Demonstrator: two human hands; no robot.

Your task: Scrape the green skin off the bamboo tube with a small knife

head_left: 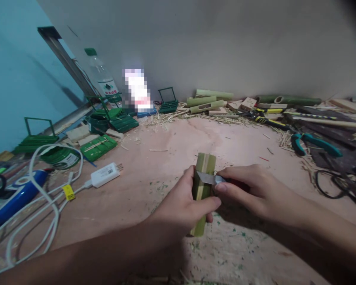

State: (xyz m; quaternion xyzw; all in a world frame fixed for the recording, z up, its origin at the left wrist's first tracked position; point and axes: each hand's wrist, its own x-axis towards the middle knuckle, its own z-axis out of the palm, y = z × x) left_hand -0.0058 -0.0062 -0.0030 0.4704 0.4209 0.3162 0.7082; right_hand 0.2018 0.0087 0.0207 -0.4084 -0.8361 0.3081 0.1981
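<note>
My left hand (182, 206) is wrapped round a short green bamboo piece (204, 170), holding it upright on the tabletop (178, 138). My right hand (255, 192) grips a small knife with a red handle (209, 178). Its grey blade lies across the bamboo piece near the top, and my left thumb rests just below the blade. Bamboo shavings and green flecks lie on the table around my hands.
Cut bamboo sections (209, 101) and wood blocks line the back wall. Teal-handled pliers (314, 143) and other hand tools lie at right. At left are green woven bamboo pieces (98, 147), a water bottle (102, 77), a white charger with cable (105, 175) and a blue tool (16, 198).
</note>
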